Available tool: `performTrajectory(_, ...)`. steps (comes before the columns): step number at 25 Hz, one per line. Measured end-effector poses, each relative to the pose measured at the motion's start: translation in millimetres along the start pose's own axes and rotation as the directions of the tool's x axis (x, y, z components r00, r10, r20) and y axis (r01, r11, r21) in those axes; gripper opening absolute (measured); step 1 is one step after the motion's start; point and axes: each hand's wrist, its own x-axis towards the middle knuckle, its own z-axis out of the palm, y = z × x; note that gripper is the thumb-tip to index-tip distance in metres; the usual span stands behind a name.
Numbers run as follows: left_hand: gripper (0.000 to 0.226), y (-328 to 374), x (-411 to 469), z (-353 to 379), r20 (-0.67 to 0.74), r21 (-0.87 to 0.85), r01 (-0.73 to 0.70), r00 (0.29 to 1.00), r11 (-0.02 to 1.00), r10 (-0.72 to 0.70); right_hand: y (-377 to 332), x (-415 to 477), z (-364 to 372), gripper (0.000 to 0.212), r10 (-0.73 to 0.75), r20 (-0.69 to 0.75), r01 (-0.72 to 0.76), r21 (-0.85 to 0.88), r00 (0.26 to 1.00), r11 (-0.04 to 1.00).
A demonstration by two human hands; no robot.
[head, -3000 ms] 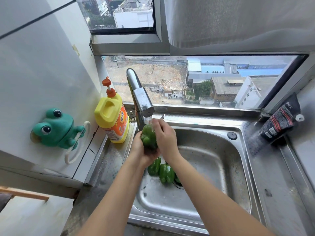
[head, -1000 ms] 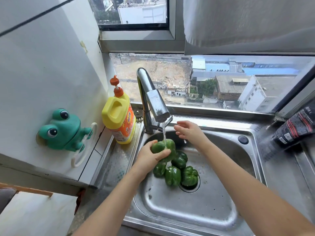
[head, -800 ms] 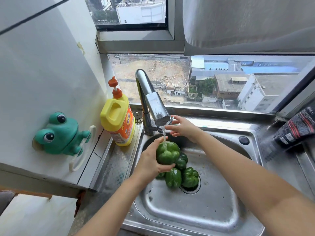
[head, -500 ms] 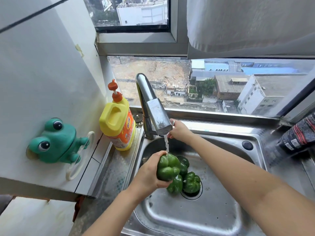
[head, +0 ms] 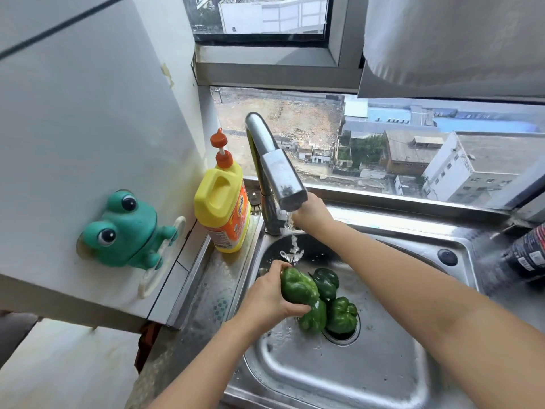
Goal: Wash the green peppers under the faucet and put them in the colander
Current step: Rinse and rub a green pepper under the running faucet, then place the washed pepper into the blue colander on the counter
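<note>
Four green peppers, all glossy & wet. The held pepper (head: 298, 287) is bright green and tilted; the left hand (head: 271, 299) grips it w/ curled fingers. Water from the steel faucet (head: 274, 169) splashes on its upper end. The other 3 lie close together in the sink (head: 324, 376): dark pepper (head: 326, 283) at the back, front pepper (head: 314, 315) under the held one, right pepper (head: 342, 314) over the drain.

Daylight from the window (head: 383, 149) fills the scene brightly and evenly, with soft shadows. Pale glare lies on the steel sink (head: 339, 376) and the faucet (head: 277, 169). Wide-angle distortion bends the edges, and the falling water is slightly blurred.
</note>
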Motion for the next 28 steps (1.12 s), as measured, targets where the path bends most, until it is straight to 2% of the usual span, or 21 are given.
performTrajectory(4,0.073,7.9,0.0,-4.8,0.075,-0.249,0.076,0.995,0.966,-0.059,0.7,4.2,-0.6,0.032,0.012,0.067,-0.009,-0.041,0.998,0.999)
performTrajectory(7,0.068,14.5,-1.8,-5.2,0.166,-0.443,0.201,0.976,0.874,-0.141,3.8,-5.8,-14.4,0.038,0.004,0.186,0.016,-0.106,0.982,0.994)
performTrajectory(9,0.060,20.1,-3.9,-0.8,0.356,-0.607,0.406,0.908,0.684,-0.223,8.5,-23.5,-27.0,0.047,-0.015,0.254,0.062,-0.175,0.967,0.983)
performTrajectory(11,0.058,26.9,-5.7,6.2,0.540,-0.657,0.596,0.799,0.462,-0.264,13.2,-48.0,-43.2,0.058,-0.011,0.278,0.081,-0.239,0.960,0.968)
performTrajectory(12,0.060,30.1,-5.4,10.8,0.594,-0.658,0.649,0.759,0.382,-0.265,15.3,-61.6,-52.5,0.056,-0.002,0.277,0.075,-0.254,0.961,0.964)
performTrajectory(15,0.062,39.4,-6.5,23.8,0.676,-0.647,0.726,0.687,0.233,-0.266,20.1,-107.0,-80.3,0.036,-0.007,0.275,0.070,-0.221,0.962,0.973)
performTrajectory(16,0.062,43.8,-8.3,26.5,0.687,-0.642,0.738,0.674,0.208,-0.272,21.1,-121.9,-87.8,0.039,-0.014,0.295,0.075,-0.196,0.955,0.978)
performTrajectory(19,0.067,57.7,-16.5,35.4,0.691,-0.629,0.749,0.662,0.210,-0.291,25.2,-173.2,-106.3,0.057,-0.059,0.415,0.134,-0.154,0.908,0.979)
performTrajectory(22,0.074,73.3,-28.8,41.7,0.674,-0.611,0.731,0.682,0.306,-0.283,31.3,-213.8,-107.0,0.082,-0.113,0.485,0.180,-0.093,0.867,0.979)
performTrajectory(25,0.078,89.6,-40.4,49.4,0.641,-0.501,0.675,0.710,0.542,-0.292,39.8,-235.2,-95.4,0.101,-0.138,0.290,0.212,-0.241,0.947,0.947)
performTrajectory(26,0.079,93.8,-42.3,53.2,0.625,-0.455,0.641,0.724,0.618,-0.291,42.3,-240.3,-92.9,0.101,-0.160,0.209,0.222,-0.318,0.965,0.922)
performTrajectory(28,0.081,99.8,-45.2,60.7,0.588,-0.390,0.589,0.751,0.707,-0.301,46.5,-250.6,-92.8,0.097,-0.191,0.086,0.209,-0.406,0.978,0.890)
